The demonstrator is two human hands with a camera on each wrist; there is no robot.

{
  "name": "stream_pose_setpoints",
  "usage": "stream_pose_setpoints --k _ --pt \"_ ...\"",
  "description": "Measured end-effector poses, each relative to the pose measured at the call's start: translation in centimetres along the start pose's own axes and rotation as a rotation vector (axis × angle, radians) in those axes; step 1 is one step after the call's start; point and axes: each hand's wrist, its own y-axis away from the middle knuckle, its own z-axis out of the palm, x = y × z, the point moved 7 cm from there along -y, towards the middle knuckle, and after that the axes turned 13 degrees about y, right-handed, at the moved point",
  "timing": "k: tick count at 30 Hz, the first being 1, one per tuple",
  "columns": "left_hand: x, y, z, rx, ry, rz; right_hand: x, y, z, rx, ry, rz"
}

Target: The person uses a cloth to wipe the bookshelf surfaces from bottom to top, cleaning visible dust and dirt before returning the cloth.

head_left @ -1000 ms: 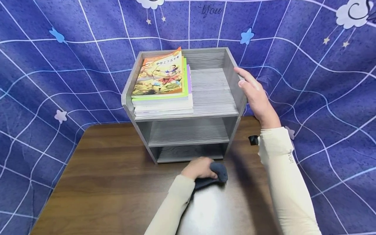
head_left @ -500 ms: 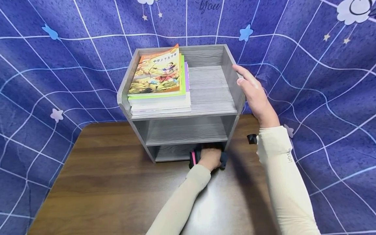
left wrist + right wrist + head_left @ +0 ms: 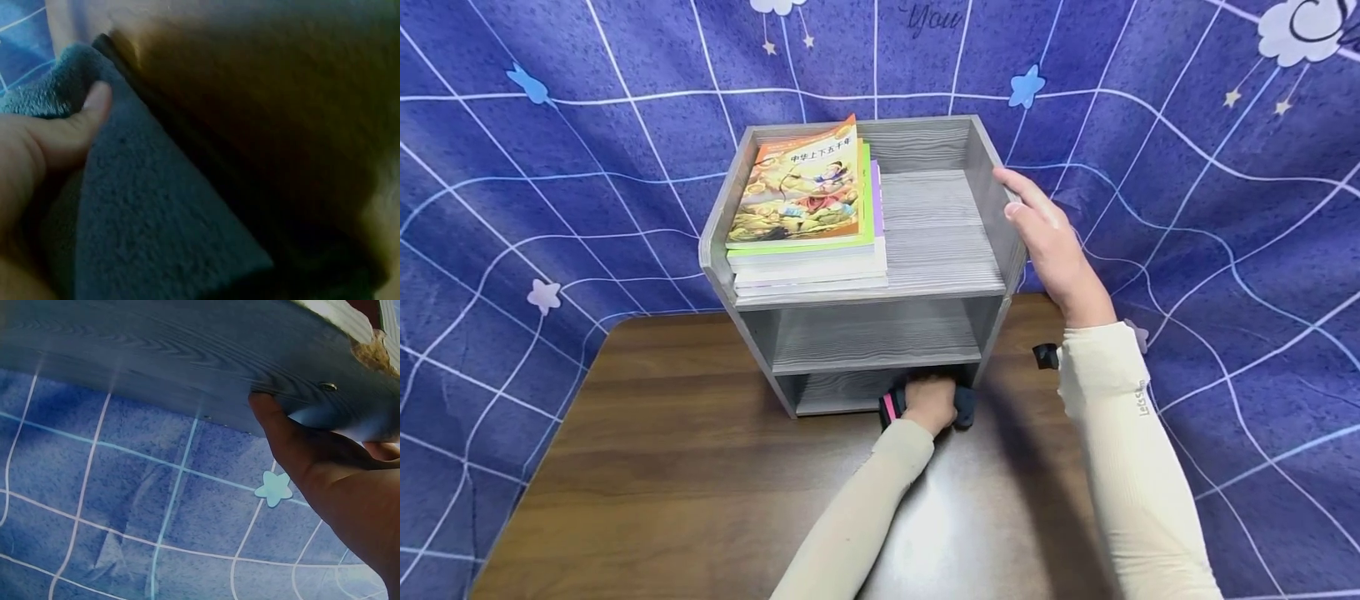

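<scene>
A grey wood-grain shelf unit (image 3: 880,295) stands on the brown table (image 3: 700,467). At its lowest opening, on the right, my left hand (image 3: 931,403) grips a dark grey-blue cloth (image 3: 965,407); the fingertips are hidden inside. Seen from the left wrist, the thumb of the left hand (image 3: 62,140) lies against the fuzzy cloth (image 3: 150,212). My right hand (image 3: 1056,246) holds the top of the unit's right side panel (image 3: 992,196). In the right wrist view, a finger of the right hand (image 3: 325,469) touches the panel's outer face (image 3: 187,362).
Several stacked books (image 3: 808,200) fill the left half of the top shelf. A small black object (image 3: 1045,356) lies on the table right of the unit. Behind hangs a blue curtain (image 3: 647,142) with white lines and stars.
My left hand has moved forward with the cloth, from the table in front of the unit into its lowest opening, then shifted slightly left. The right hand keeps its hold on the side panel.
</scene>
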Motion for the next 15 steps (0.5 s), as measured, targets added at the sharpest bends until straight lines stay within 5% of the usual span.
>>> stream_pose_setpoints --k 8,15 --pt "-1.9 0.6 -0.9 0.024 0.026 -0.074 -0.1 0.0 -0.1 -0.009 -0.029 -0.021" --pt "-6.0 2.2 -2.0 -0.005 0.033 -0.13 -0.1 0.0 -0.2 -0.013 -0.034 -0.021"
